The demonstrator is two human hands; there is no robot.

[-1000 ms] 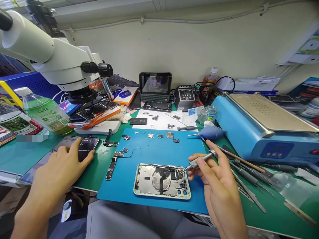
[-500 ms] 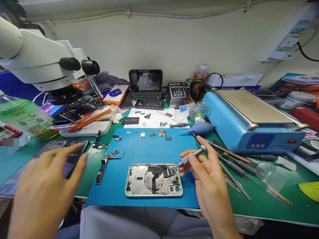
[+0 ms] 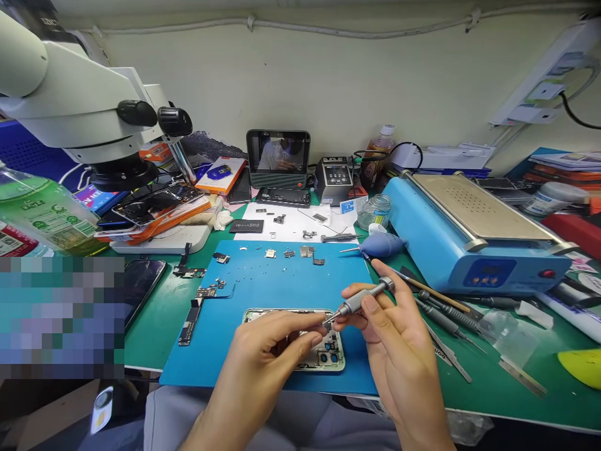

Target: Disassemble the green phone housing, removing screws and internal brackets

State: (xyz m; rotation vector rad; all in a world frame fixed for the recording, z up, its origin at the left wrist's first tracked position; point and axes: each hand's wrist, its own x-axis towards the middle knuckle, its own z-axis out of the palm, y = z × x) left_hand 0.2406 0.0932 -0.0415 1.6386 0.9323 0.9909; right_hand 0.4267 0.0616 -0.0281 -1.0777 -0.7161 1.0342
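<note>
My right hand [image 3: 399,344] is closed around a silver precision screwdriver [image 3: 359,300], whose thin tip slants down to the left. My left hand [image 3: 267,357] reaches over an opened phone housing [image 3: 335,366] with a pale green frame, thumb and forefinger nearly together at the screwdriver's tip. Anything between those fingertips is too small to make out. Most of the housing's inside is hidden behind my left hand; two camera rings [image 3: 327,357] show at its lower right corner. The housing lies on a blue mat [image 3: 263,282].
Small phone parts and screws lie on the mat, with a logic board [image 3: 189,322] at left. Behind are a battery [image 3: 246,226] and a blue air blower [image 3: 382,244]. A blue heating plate machine [image 3: 422,238] and several tools flank the right; a microscope [image 3: 103,119] overhangs the left.
My left hand has swung in from the far left to the screwdriver tip above the housing, its fingers drawn together. My right hand keeps the screwdriver in nearly the same spot.
</note>
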